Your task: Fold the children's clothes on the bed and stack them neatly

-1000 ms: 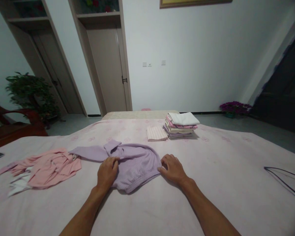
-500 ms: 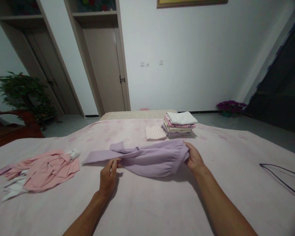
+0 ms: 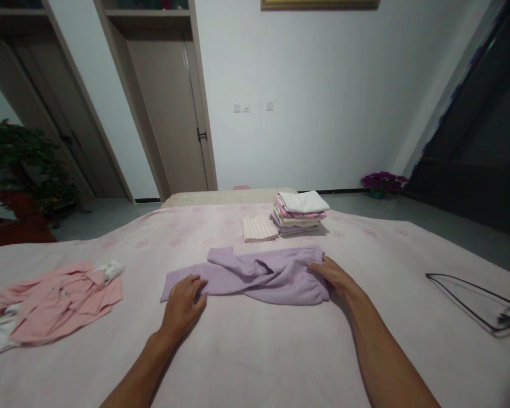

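Observation:
A lilac knit garment (image 3: 259, 275) lies stretched across the pink bedspread (image 3: 255, 351) in front of me. My left hand (image 3: 182, 303) rests at the garment's left end, fingers curled and pressing on the cloth edge. My right hand (image 3: 332, 274) lies on the garment's right end with fingers stretched out along the fabric.
A crumpled pink and white garment (image 3: 46, 303) lies to the left. A stack of folded clothes (image 3: 300, 212) and a striped folded piece (image 3: 258, 228) sit farther back. A black wire hanger (image 3: 476, 300) lies at the right. Doors, a plant (image 3: 21, 164) and purple flowers (image 3: 382, 182) stand beyond the bed.
Both hands lifted the lilac garment, pulled it out sideways and laid it down flat farther from me. The view has shifted a little to the right.

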`<control>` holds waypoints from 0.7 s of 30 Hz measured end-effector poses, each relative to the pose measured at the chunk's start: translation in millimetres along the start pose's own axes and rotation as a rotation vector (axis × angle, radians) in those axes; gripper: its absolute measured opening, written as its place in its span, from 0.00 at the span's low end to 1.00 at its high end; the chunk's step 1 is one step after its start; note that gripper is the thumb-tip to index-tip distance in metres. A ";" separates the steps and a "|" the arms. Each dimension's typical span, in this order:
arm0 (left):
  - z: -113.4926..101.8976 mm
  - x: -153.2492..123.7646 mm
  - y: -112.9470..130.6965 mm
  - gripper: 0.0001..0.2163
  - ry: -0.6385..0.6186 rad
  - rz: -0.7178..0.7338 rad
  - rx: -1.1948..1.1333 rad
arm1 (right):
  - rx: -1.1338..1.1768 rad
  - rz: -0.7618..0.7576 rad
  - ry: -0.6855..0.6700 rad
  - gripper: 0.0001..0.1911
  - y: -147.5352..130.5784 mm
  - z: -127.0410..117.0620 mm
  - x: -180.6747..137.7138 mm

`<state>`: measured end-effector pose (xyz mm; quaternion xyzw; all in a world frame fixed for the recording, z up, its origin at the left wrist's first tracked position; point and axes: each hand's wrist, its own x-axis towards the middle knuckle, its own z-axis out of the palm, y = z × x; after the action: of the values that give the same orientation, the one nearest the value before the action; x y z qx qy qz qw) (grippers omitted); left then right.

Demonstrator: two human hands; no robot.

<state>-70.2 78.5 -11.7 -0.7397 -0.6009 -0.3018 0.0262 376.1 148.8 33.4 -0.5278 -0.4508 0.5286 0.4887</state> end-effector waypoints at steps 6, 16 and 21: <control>-5.6 4.6 -23.5 0.11 0.026 0.007 0.049 | 0.175 0.100 0.041 0.22 -3.1 16.5 -2.4; -16.0 5.4 -35.6 0.11 -0.185 0.078 -0.093 | 0.324 0.134 0.055 0.20 -12.6 0.8 -7.0; -20.2 11.1 -22.9 0.12 -0.045 0.015 -0.112 | 0.333 0.175 0.022 0.19 -14.4 8.5 -10.1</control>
<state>-98.2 86.4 2.7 -0.7512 -0.5778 -0.3179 -0.0263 367.8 140.8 49.2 -0.4825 -0.3040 0.6308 0.5262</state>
